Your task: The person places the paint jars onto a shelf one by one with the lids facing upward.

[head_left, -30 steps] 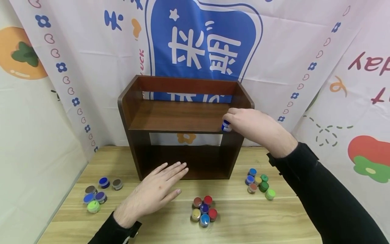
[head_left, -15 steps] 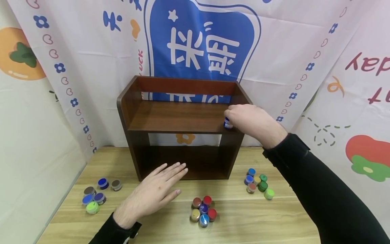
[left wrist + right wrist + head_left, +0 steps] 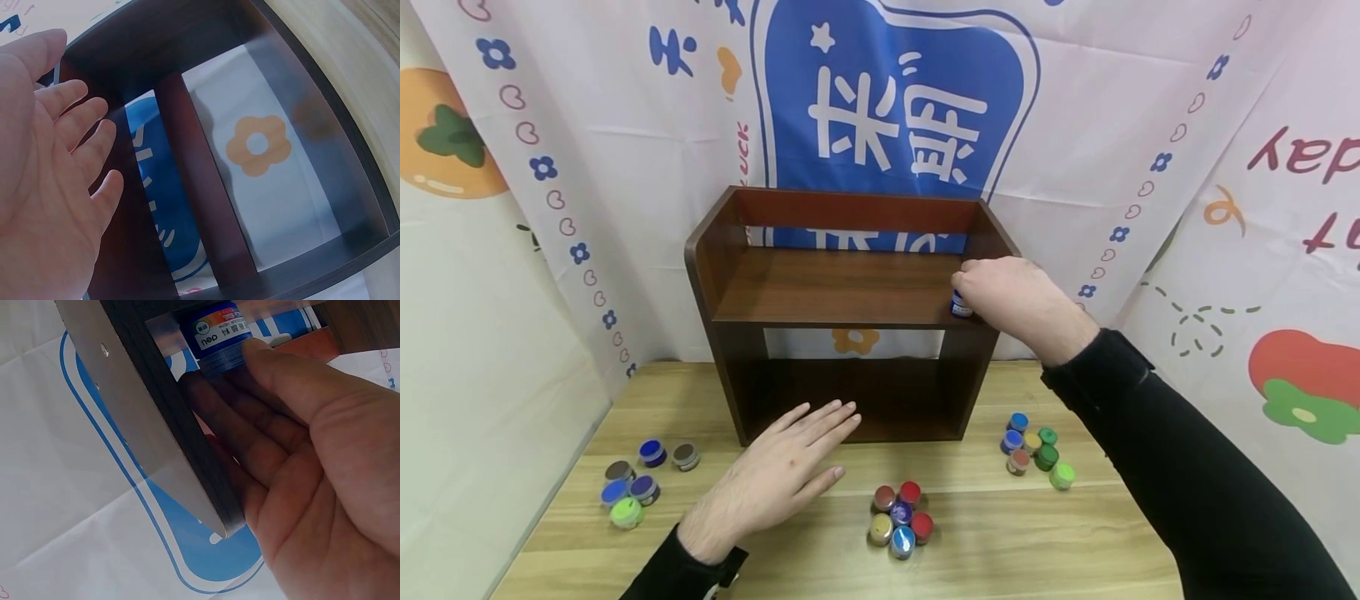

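Observation:
At the right end of the brown wooden shelf's (image 3: 842,292) upper board, my right hand (image 3: 1018,296) pinches a small blue paint jar (image 3: 960,305) by its lid. In the right wrist view the jar (image 3: 219,334) shows a white label, with thumb and fingertips at its lid, close to the shelf's side panel (image 3: 169,419). The jar's base appears to sit on the board. My left hand (image 3: 782,475), palm down with straight fingers, is in front of the lower compartment and holds nothing. The left wrist view shows its palm (image 3: 50,169) beside the shelf.
Several paint jars are grouped on the wooden table (image 3: 1000,550): a left group (image 3: 643,490), a middle group around a purple-lidded jar (image 3: 901,512), and a right group including a dark green-lidded jar (image 3: 1047,457). A printed cloth (image 3: 1090,125) hangs behind.
My right hand has shifted slightly up and inward with the blue jar, from the board's front edge onto the board, then stayed nearly still. The left hand has not visibly moved.

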`<act>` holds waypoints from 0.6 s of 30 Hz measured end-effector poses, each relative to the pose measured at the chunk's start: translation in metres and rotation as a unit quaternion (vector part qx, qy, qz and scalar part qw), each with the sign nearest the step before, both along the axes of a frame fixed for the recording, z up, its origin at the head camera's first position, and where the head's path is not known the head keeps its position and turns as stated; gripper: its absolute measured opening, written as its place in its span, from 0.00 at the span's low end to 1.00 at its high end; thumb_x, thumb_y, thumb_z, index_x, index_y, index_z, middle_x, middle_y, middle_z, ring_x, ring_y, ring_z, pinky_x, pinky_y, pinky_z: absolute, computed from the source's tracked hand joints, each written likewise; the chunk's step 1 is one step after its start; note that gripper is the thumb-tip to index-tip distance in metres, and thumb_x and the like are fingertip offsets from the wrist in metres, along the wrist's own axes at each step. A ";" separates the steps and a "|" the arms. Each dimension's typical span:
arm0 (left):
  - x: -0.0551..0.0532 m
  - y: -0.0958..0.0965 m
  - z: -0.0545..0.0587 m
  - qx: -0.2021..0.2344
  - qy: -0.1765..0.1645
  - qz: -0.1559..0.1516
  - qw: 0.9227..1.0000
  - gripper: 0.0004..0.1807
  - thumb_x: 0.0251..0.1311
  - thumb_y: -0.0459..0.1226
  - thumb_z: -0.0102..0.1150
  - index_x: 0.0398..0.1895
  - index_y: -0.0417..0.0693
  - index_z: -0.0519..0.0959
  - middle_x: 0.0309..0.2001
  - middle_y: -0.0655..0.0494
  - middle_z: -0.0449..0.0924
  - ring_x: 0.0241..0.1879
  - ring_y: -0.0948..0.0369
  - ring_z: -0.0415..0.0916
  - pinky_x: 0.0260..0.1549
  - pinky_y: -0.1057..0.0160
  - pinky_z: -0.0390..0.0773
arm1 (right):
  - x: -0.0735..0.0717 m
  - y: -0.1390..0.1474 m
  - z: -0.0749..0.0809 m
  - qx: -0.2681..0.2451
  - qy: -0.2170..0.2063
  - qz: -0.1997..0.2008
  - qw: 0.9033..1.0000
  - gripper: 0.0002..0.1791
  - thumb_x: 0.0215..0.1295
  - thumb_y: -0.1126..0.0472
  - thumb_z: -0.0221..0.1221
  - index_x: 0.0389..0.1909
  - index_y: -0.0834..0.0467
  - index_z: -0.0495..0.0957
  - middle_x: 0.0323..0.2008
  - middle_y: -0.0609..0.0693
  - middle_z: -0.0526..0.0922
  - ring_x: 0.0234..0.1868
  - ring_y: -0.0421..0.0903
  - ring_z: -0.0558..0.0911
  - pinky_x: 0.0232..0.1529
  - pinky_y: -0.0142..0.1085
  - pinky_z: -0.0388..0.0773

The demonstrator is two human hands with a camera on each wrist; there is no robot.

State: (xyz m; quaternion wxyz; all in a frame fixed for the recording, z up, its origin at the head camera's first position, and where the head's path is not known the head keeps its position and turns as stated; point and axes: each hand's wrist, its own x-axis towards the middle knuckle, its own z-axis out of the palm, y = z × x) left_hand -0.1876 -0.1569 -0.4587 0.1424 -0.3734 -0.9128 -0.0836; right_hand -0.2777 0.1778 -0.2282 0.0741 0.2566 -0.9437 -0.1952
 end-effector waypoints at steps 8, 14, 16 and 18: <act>0.001 0.001 -0.001 0.000 -0.002 0.002 1.000 0.39 0.91 0.58 0.58 0.96 0.59 0.65 0.94 0.58 0.67 0.93 0.54 0.66 0.92 0.37 0.69 | 0.009 0.005 -0.001 -0.040 0.012 0.019 0.999 0.15 0.78 0.64 0.77 0.60 0.60 0.89 0.52 0.57 0.95 0.47 0.52 0.91 0.55 0.47 0.98; 0.001 0.001 -0.002 0.001 0.006 0.002 1.000 0.39 0.90 0.57 0.60 0.95 0.59 0.66 0.93 0.59 0.68 0.92 0.54 0.67 0.92 0.37 0.70 | 0.018 0.013 -0.007 -0.076 0.022 0.048 0.996 0.22 0.84 0.61 0.72 0.72 0.60 0.85 0.61 0.59 0.94 0.55 0.54 0.93 0.59 0.49 0.98; 0.001 0.001 -0.003 0.002 0.009 0.000 1.000 0.39 0.89 0.57 0.61 0.95 0.58 0.67 0.93 0.58 0.68 0.92 0.54 0.68 0.91 0.37 0.71 | 0.022 0.017 -0.009 -0.089 0.027 0.061 0.994 0.24 0.86 0.60 0.70 0.76 0.61 0.83 0.65 0.61 0.93 0.60 0.56 0.94 0.63 0.51 0.97; 0.001 0.002 -0.004 0.002 0.013 -0.001 1.000 0.39 0.89 0.57 0.61 0.94 0.57 0.68 0.93 0.58 0.69 0.92 0.54 0.68 0.91 0.37 0.71 | 0.026 0.021 -0.012 -0.105 0.033 0.073 0.991 0.26 0.88 0.58 0.68 0.79 0.61 0.81 0.69 0.61 0.91 0.65 0.57 0.93 0.66 0.52 0.96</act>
